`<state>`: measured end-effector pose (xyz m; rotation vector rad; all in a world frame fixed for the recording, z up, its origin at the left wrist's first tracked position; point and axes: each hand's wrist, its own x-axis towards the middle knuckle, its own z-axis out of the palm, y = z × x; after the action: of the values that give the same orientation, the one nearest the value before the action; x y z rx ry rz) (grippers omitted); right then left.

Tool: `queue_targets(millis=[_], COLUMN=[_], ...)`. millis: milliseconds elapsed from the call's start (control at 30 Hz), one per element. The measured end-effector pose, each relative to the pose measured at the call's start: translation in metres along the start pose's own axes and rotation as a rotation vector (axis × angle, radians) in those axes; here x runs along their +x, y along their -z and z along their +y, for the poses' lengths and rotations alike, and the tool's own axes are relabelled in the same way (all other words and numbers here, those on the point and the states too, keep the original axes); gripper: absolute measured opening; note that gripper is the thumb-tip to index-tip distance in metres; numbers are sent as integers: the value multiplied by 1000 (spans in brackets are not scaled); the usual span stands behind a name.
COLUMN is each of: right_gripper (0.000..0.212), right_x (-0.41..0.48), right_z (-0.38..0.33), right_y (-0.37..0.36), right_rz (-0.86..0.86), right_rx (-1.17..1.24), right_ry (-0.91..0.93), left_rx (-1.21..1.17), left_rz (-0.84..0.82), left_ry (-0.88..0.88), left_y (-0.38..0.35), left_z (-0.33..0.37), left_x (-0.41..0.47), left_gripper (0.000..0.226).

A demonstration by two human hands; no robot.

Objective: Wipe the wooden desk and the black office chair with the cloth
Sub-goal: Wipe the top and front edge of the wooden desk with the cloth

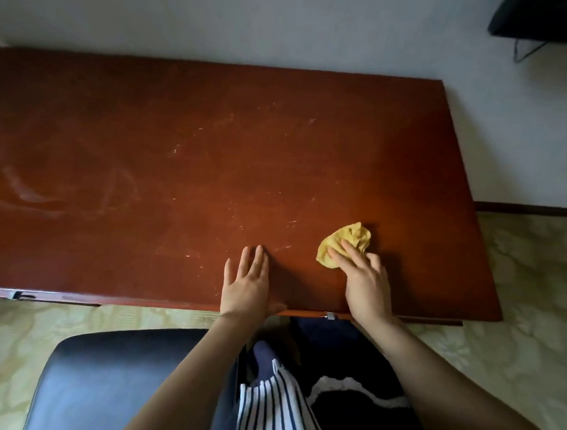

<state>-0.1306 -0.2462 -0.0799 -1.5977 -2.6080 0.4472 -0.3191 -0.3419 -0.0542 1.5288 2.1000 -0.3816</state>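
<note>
So, my right hand [365, 285] was pressing the crumpled yellow cloth [346, 242] onto the desk [180, 143], toward its front right, fingers mostly straight and a bit spread. Left hand [245, 285] lay flat near the front edge, fingers close together, holding nothing. Chair [119, 380] sat off to my left.
</note>
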Motion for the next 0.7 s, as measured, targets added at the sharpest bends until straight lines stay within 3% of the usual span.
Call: queue_targets(millis=[233,367,600,700], right_gripper=[65,57,67,67], right_x=[45,83,108,92], right_z=[40,36,-24,-45], right_y=[21,28,17,8], right_rz=[50,14,-166,-205], right_rx=[-15,-23,-165,-161], right_ry=[-232,-230,45,274], left_rx=[63,42,-76,-169], left_rz=[-68,-88,-83,-15], left_ry=[-22,-32,-39,-34], left_y=[8,17,15,18], left_z=[-1,0,-5,-9], left_x=[1,1,4,8], left_gripper=[102,93,90,72])
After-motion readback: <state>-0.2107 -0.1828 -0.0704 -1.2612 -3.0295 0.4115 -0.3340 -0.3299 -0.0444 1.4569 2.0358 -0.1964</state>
